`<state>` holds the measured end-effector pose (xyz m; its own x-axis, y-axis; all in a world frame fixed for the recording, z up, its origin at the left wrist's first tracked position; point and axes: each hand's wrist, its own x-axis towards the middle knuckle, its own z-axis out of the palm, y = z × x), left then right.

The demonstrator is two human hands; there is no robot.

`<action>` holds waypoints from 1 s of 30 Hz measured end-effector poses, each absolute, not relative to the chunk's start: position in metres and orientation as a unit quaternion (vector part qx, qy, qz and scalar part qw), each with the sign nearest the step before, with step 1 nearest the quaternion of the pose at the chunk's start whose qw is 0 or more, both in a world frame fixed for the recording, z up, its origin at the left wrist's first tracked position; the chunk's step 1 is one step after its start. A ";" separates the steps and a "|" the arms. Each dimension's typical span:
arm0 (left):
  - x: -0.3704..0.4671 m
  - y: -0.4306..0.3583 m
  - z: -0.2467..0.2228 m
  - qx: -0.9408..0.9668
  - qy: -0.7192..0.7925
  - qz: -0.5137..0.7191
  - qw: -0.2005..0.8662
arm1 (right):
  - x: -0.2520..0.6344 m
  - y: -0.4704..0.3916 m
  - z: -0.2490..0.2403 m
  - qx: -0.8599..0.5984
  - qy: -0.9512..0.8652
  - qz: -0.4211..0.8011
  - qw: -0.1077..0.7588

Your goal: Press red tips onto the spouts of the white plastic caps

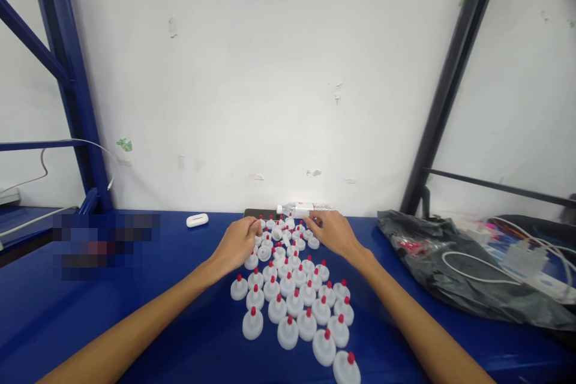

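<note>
Many white plastic nozzle caps with red tips [288, 333] spread over the blue table, most of them upright. Toward the back they crowd together, and a few are tipped over, such as an overturned cap [264, 252]. My left hand [236, 243] is at the left edge of this crowd, its fingers curled closed; whatever they hold, if anything, is hidden. Across from it, my right hand [333, 231] reaches over the right rear of the crowd. Its thumb and forefinger are apart, close to the nearest white caps, with nothing visible between them.
Behind the caps a clear bottle [303, 210] lies on its side by a dark flat object [254, 214]. A white oval case [197, 220] sits at the left. On the right, a black plastic bag [418, 264] lies near cables. Blue posts and a white wall bound the blue table [189, 336].
</note>
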<state>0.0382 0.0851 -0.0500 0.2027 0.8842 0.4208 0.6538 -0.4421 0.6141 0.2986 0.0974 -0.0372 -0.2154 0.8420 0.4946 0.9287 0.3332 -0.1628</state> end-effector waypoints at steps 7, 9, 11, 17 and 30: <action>0.036 0.087 -0.051 0.774 0.520 0.344 0.111 | 0.298 0.096 -0.036 -0.573 -0.778 -0.076 0.246; 0.036 0.087 -0.050 0.771 0.531 0.337 0.096 | 0.298 0.096 -0.035 -0.577 -0.776 -0.075 0.242; 0.035 0.087 -0.050 0.771 0.538 0.329 0.086 | 0.297 0.095 -0.035 -0.577 -0.776 -0.075 0.242; 0.036 0.084 -0.049 0.780 0.539 0.311 0.068 | 0.297 0.095 -0.036 -0.570 -0.779 -0.077 0.249; 0.042 0.066 -0.046 0.826 0.454 0.333 0.013 | 0.292 0.089 -0.034 -0.507 -0.813 -0.083 0.274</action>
<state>0.0420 0.0661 -0.0465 0.3662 0.7590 0.5383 0.7420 -0.5873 0.3233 0.2917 0.0893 -0.0338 -0.3345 0.7789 0.5304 0.8704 0.4712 -0.1430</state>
